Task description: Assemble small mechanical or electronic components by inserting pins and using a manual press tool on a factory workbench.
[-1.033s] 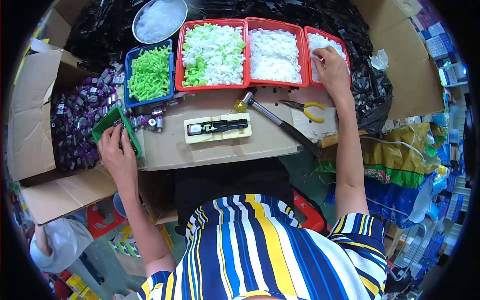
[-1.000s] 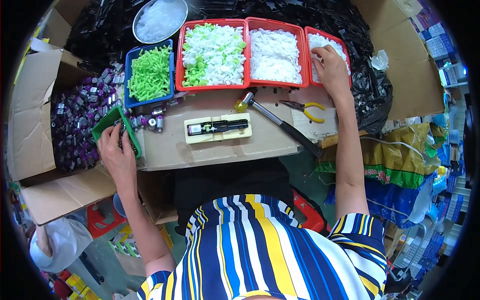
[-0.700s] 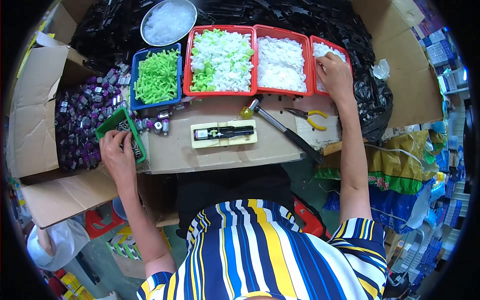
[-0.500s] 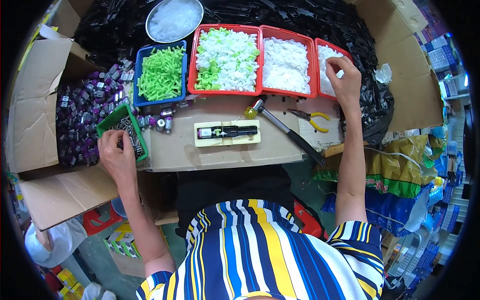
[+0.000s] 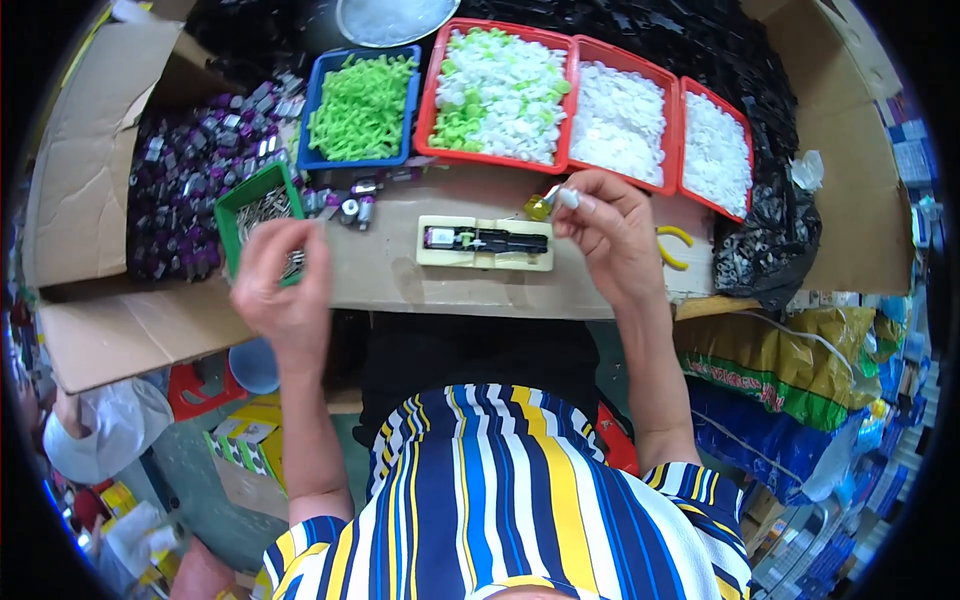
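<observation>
My right hand (image 5: 612, 230) pinches a small white plastic piece (image 5: 568, 197) between thumb and fingertips, just above the right end of a cream holder (image 5: 485, 262). In that holder lies a black assembly (image 5: 510, 242) with a silver block at its left end. My left hand (image 5: 285, 275), blurred by motion, has its fingers drawn together by the near side of a green tray (image 5: 224, 212) of small metal screws or pins (image 5: 262, 210). Whatever those fingers hold is too smeared to make out. Part of a hammer's yellow-tipped head (image 5: 538, 207) shows behind my right hand.
A blue tray (image 5: 302, 140) holds green plastic pieces. Red trays (image 5: 424, 125) of white and green parts stand beside it. Purple-and-silver blocks (image 5: 180, 190) fill a carton (image 5: 75, 200) at left. Yellow-handled pliers (image 5: 675, 248) lie right of my hand. Black parts (image 5: 620, 25) are heaped behind.
My right hand has come from the far-right red tray to beside the cream holder, with a white piece in its fingers. My left hand has lifted from the screws toward me.
</observation>
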`<state>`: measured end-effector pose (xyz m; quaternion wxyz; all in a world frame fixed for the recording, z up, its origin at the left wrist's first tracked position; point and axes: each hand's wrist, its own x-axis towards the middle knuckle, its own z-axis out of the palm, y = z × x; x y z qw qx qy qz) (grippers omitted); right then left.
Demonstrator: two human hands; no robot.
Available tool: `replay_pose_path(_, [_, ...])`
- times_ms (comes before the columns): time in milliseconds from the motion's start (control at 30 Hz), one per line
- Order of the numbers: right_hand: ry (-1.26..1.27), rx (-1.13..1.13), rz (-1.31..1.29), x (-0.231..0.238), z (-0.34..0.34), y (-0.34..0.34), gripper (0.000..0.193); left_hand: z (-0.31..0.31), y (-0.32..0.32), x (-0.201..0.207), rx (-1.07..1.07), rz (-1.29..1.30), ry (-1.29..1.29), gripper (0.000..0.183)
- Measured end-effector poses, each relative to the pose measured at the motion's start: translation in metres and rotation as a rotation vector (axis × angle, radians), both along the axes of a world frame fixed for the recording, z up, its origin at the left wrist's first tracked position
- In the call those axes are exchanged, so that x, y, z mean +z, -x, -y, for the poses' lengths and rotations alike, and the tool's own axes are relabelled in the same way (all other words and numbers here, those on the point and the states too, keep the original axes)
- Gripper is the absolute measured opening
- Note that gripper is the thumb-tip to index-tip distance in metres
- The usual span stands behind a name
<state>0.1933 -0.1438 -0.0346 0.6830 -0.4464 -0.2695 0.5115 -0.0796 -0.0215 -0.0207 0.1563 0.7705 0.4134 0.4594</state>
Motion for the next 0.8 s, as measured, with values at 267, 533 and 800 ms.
replay_pose_path(267, [0.053, 0.194, -0.38, -0.013, -0.005, 0.056, 0.015, 0.054, -0.055, -0.008, -0.346, 0.176, -0.027, 0.022])
replay_pose_path(533, [0.002, 0.221, -0.359, -0.015, -0.009, 0.063, 0.015, 0.051, -0.052, -0.011, -0.333, 0.162, -0.056, 0.022])
replay_pose_path(800, [0.023, 0.235, -0.285, -0.019, -0.01, 0.06, 0.016, 0.051, -0.053, -0.012, -0.331, 0.157, -0.055, 0.022])
